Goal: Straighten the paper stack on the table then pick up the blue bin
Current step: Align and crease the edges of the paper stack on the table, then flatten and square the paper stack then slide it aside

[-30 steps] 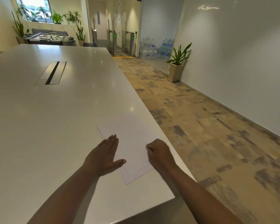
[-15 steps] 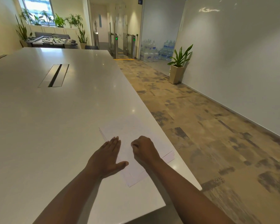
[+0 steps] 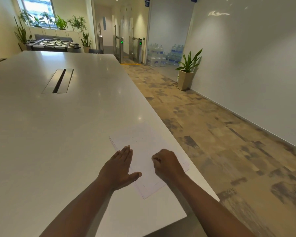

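We are in the first half of the job: the paper stack (image 3: pixel 143 161) lies near the right edge of the white worktop (image 3: pixel 58 134), close to its near corner, and it is not yet square. Sheet edges show fanned out of line along the far-left side, at the near corner, and on the right, where an under sheet pokes out past the one above. So we judge the straightening unfinished, and the second step is untouched, since no blue bin appears anywhere in view. Our left hand (image 3: pixel 120 168) lies flat with straight fingers together along the stack's left edge, thumb spread across the near part of the paper, a released grip that steadies rather than grasps. Our right hand (image 3: pixel 167 165) sits on top of the right half of the stack with fingers curled under; whether that grip pinches a sheet or only presses with the knuckles we cannot tell. The stack thus lies between and beneath both hands. Beyond it the worktop carries a dark cable slot (image 3: pixel 58 81), and to the right a potted plant (image 3: pixel 186 72) stands against the wall on the patterned floor.
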